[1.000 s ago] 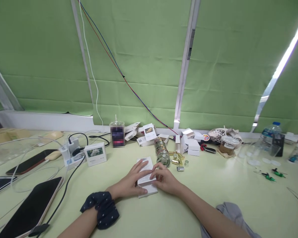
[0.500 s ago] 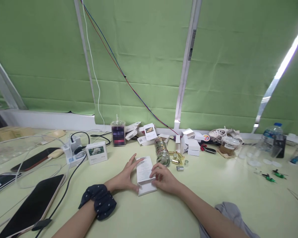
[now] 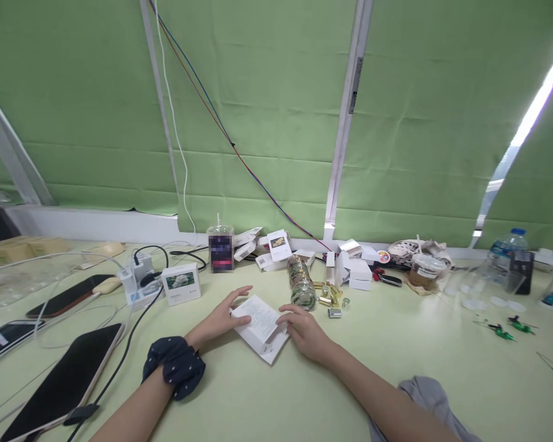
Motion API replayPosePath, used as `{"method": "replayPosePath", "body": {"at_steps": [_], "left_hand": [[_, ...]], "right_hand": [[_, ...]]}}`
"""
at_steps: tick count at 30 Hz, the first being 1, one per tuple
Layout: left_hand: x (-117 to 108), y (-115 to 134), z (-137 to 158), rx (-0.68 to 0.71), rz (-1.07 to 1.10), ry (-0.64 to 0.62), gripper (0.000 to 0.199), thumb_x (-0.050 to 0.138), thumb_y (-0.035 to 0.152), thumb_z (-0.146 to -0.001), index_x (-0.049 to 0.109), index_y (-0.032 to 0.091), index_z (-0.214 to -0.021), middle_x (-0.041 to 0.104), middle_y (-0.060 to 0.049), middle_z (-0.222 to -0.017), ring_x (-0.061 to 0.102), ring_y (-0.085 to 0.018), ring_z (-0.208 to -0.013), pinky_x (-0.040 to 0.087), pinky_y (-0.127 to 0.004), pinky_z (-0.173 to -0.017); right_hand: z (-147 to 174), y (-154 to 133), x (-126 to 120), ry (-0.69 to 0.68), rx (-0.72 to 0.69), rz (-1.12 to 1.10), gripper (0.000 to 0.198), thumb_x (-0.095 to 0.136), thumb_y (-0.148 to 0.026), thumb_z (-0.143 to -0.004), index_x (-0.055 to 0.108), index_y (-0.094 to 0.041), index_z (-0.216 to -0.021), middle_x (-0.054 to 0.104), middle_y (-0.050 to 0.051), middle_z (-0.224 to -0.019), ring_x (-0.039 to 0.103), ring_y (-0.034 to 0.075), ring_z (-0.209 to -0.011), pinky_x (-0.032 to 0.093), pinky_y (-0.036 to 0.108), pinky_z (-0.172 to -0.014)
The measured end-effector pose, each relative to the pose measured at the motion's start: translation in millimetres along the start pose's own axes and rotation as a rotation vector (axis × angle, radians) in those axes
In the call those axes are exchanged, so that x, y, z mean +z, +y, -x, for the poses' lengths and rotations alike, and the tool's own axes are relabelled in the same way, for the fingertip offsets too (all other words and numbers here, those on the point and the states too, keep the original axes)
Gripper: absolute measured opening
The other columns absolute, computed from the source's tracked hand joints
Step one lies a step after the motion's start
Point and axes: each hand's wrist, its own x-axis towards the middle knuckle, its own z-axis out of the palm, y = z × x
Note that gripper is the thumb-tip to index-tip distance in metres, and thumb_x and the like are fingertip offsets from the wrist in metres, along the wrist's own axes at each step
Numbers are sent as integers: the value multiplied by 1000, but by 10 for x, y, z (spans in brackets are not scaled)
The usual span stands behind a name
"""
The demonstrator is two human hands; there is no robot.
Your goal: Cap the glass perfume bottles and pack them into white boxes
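Note:
A flattened white box [image 3: 258, 319] with fine print on its upper face lies tilted on the table between my hands. At its left edge is my left hand [image 3: 222, 319], the thumb pressed on top and the index finger stretched along the far corner. My right hand [image 3: 304, 330] has its fingers curled at the opposite edge, by a raised flap; its fingertips are partly hidden. Just beyond stands a small white box with a flower picture [image 3: 180, 283]. Past my right hand lies a clear jar [image 3: 301, 285] on its side, with gold and silver metal cylinders [image 3: 329, 294] next to it.
More white boxes [image 3: 357, 270] are piled by the wall. To the left are phones [image 3: 67, 377], cables and a power strip [image 3: 142, 298]. A lidded drink cup [image 3: 220, 252] stands at the back; a food tub [image 3: 426, 270] and a water bottle [image 3: 509, 245] are on the right.
The flattened box has turned so its near end points right, and its flap side has spread wider. My left hand has shifted left with its thumb now on top of it.

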Motion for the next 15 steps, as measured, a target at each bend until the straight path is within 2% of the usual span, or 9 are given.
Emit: {"method": "replayPosePath", "body": {"at_steps": [2,4,7,9,11,13,15], "left_hand": [[-51,22,26,3,51,-108,81,71,43,-70,32,28,-139,46,-8,-134,50,-25,-116,42,-36,-96],[-102,44,53,-6,90,-220,90,74,39,-66,27,30,-142,49,-6,-131,53,-24,-112,43,-36,-96],[-165,57,75,-10,84,-290,93,75,39,-63,26,31,-142,55,-4,-122,57,-23,-105,46,-37,-92],[-183,42,73,-7,7,-234,85,73,43,-65,33,28,-139,56,-5,-120,56,-24,-105,46,-36,-91],[-178,16,64,-19,-159,-76,77,68,50,-68,39,24,-135,55,-8,-121,54,-27,-107,45,-38,-92],[-152,-3,57,-75,-385,93,80,63,59,-70,40,22,-137,55,-13,-118,52,-33,-109,42,-44,-92],[-111,5,59,-137,-562,155,86,58,66,-70,36,23,-141,57,-13,-107,53,-37,-105,40,-48,-91]], "right_hand": [[-3,10,23,17,-5,30,40,48,2,-77,66,-22,-104,52,8,-119,51,21,-114,41,39,-99],[-6,29,49,61,12,81,40,51,2,-75,67,-23,-102,52,8,-110,54,20,-103,45,36,-91],[-8,71,84,116,39,133,38,49,2,-75,69,-22,-98,52,6,-94,55,17,-83,48,31,-75],[-6,94,97,124,46,119,37,48,0,-77,68,-21,-100,53,6,-91,54,15,-74,48,29,-70],[-2,98,105,114,49,82,36,49,-2,-79,65,-21,-105,54,5,-93,52,13,-67,48,28,-67],[3,79,109,81,46,37,38,49,-4,-80,62,-21,-110,55,5,-96,51,11,-63,48,28,-66],[8,43,111,42,37,-3,43,49,-4,-79,58,-22,-117,56,6,-101,54,12,-68,49,27,-67]]}}
